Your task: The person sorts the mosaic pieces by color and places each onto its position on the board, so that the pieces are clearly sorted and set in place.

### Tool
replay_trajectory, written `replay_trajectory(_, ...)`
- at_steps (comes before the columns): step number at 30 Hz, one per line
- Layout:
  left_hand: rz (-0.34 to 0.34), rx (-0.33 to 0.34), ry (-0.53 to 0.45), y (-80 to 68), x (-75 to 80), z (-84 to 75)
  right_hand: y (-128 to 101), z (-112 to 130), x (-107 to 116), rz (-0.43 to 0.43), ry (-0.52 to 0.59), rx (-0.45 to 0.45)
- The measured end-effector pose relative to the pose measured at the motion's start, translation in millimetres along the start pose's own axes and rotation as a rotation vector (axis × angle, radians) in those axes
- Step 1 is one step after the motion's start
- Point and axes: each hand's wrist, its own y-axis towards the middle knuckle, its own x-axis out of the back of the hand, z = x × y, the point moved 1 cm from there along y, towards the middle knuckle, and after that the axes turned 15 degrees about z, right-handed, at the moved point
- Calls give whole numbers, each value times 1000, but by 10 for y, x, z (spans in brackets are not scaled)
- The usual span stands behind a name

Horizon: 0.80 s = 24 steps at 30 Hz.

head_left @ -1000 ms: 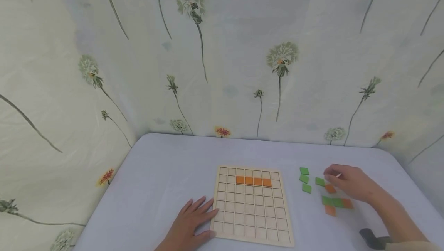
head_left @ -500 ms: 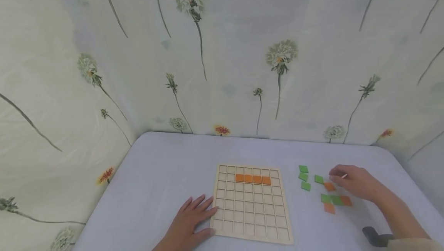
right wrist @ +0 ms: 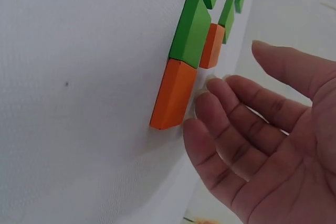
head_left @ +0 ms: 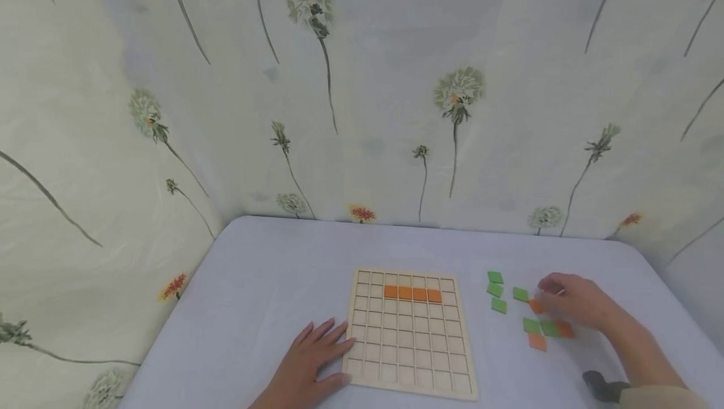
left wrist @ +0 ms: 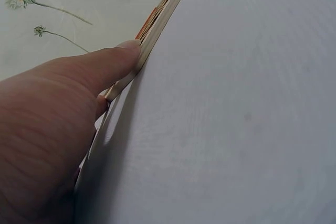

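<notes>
In the head view, a pale wooden grid board (head_left: 408,332) is seen lying flat on the white table (head_left: 271,283), with a row of four orange tiles (head_left: 413,294) set in its second far row. The left hand (head_left: 308,365) is laid flat on the table at the board's near left corner, fingers straight and spread, nothing gripped. To the right of the board, loose square tiles are scattered: green tiles (head_left: 496,291) farther off and a nearer cluster of green and orange. The right hand (head_left: 574,302) is held over that cluster, fingers loosely bent, fingertips at an orange tile (head_left: 536,306); whether it is pinched cannot be told here. Compared with half a second ago, the right hand has been lowered slightly toward the tiles; the left hand and board are unchanged.

In the left wrist view, the thumb (left wrist: 100,66) is pressed against the board's edge (left wrist: 157,24).

In the right wrist view, the right hand (right wrist: 262,145) is shown open, fingers relaxed, holding nothing, its fingertips just beside a thick orange tile (right wrist: 173,95) that abuts a green tile (right wrist: 190,31).
</notes>
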Motion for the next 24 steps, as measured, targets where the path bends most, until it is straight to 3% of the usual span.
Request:
replay_trajectory(7,25,25,-34,-12,4,-15,21,36,-16,-8,-46,6)
replay_trajectory(14,25,12,-13,-8,3,-13,75,75,-73,16,-83,-43)
replay_trajectory(24,35,21,-24,-1,19,-24,139,72,-65,36,-71,-86)
